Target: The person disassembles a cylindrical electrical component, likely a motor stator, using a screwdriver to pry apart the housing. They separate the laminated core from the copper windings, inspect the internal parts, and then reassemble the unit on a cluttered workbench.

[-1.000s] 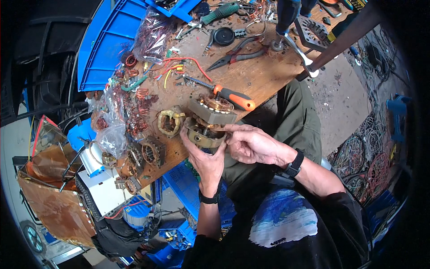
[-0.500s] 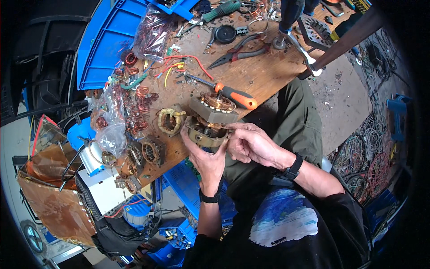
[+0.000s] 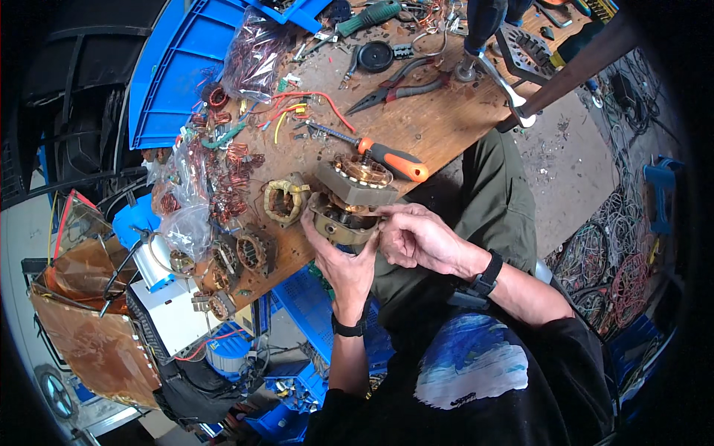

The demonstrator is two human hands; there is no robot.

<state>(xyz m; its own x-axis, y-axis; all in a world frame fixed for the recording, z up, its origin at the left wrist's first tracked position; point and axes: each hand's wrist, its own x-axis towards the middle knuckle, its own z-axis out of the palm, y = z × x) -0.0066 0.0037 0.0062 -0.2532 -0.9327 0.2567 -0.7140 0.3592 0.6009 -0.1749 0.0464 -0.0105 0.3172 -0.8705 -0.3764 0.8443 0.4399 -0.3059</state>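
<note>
My left hand (image 3: 342, 267) grips a brass-coloured motor housing (image 3: 335, 227) from below, thumb and fingers at its sides. A square steel stator (image 3: 357, 189) with copper windings sits just above it at the bench's edge, slightly tilted, coils showing in the gap. My right hand (image 3: 416, 238) is curled beside the housing, index finger at that gap; what it pinches, if anything, is hidden. A loose stator with pale yellowish windings (image 3: 271, 197) lies to the left. Behind lies an orange-and-black screwdriver (image 3: 394, 160).
The wooden bench (image 3: 431, 126) carries pliers (image 3: 387, 93), plastic bags (image 3: 249, 56), copper coils (image 3: 234, 171), several stators (image 3: 253, 256) and a blue tray (image 3: 167, 74). A dark post (image 3: 565, 63) stands right. Blue crates (image 3: 297, 316) lie below; tangled wires (image 3: 595, 275) cover the right side.
The upper stator has shifted a little to the right. My right hand's fingers have moved slightly; my left hand keeps its grip.
</note>
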